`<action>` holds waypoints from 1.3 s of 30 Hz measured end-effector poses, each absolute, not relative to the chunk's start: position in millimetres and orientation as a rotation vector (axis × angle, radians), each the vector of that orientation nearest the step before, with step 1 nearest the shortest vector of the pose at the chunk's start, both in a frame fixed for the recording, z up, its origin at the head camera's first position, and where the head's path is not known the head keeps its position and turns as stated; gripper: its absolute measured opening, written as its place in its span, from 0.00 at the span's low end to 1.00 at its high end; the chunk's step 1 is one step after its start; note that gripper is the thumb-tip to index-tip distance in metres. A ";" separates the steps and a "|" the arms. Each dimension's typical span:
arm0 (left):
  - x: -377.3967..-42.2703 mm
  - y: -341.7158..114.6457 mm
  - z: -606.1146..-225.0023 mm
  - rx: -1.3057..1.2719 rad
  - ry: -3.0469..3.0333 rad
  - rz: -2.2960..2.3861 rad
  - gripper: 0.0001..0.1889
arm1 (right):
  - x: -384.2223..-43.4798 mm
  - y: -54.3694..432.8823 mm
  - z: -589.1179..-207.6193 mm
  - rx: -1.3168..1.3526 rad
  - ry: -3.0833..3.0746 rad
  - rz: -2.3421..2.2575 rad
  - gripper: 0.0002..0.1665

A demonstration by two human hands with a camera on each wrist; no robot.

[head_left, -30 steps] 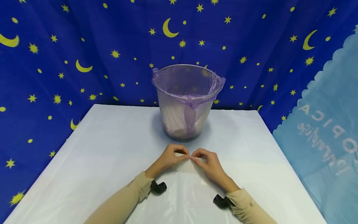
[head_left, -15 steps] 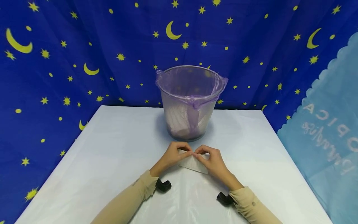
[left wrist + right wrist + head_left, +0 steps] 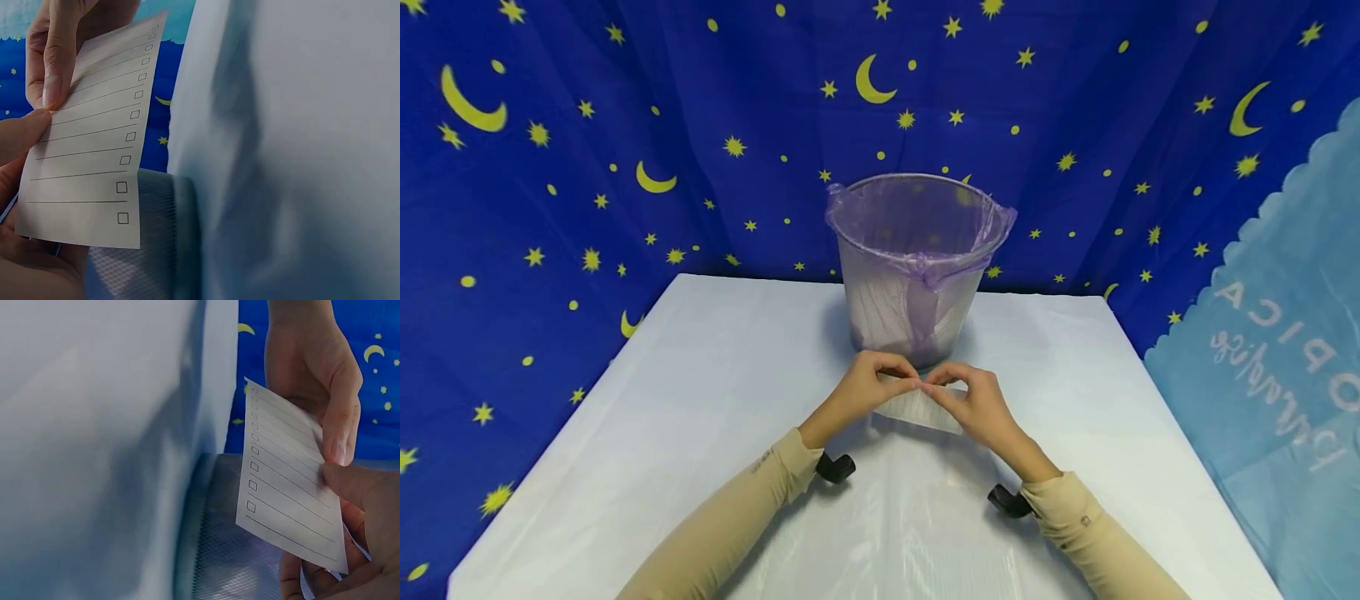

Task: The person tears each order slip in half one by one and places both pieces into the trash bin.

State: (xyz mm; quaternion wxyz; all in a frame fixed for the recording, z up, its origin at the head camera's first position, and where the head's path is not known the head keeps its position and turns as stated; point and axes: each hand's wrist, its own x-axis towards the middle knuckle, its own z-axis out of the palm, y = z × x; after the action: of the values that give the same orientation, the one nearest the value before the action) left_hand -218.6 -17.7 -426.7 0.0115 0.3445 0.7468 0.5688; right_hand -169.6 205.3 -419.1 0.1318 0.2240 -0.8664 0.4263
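While the silver-grey round mesh bin (image 3: 876, 312) with its translucent purple plastic liner (image 3: 931, 271) stands at 12 o'clock on the white-covered table (image 3: 737, 358), a white rectangular paper sheet (image 3: 921, 408), printed with black lines and small check boxes, is held up at 6 o'clock from it. The sheet's edge opposite the boxes is pinched between thumb and fingers by the left hand (image 3: 853, 396) at 9 o'clock and by the right hand (image 3: 987, 408) at 3 o'clock; the thumb tips are met near the middle of that edge. The step in hand is judged to be the setting of a two-handed grip, as for a tear; no split can be made out. For that, firm pinches would be called for, with the fingertips drawn in opposing directions and the paper held taut.
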 end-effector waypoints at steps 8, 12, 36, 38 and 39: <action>-224.2 -14.9 -398.2 1.064 2.338 1.760 0.03 | -175.5 209.2 -392.4 0.658 -2.488 1.232 0.02; -226.8 -11.7 -385.4 1.074 2.345 1.765 0.03 | -177.2 212.1 -377.9 0.639 -2.507 1.210 0.03; -238.2 -13.4 -314.2 1.269 2.361 1.821 0.03 | -188.7 207.0 -305.1 0.744 -2.367 1.124 0.03; -237.9 -13.8 -309.4 1.279 2.370 1.826 0.03 | -189.3 206.5 -300.9 0.756 -2.349 1.121 0.03; -237.7 -14.0 -307.1 1.285 2.375 1.827 0.03 | -189.1 206.3 -298.5 0.756 -2.345 1.118 0.03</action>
State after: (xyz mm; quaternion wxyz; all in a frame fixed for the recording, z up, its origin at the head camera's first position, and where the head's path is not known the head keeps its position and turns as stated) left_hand -237.7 -14.0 -307.1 -0.0591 0.3934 0.7272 0.5594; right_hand -189.1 206.3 -298.5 0.2164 0.2729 -0.8461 0.4034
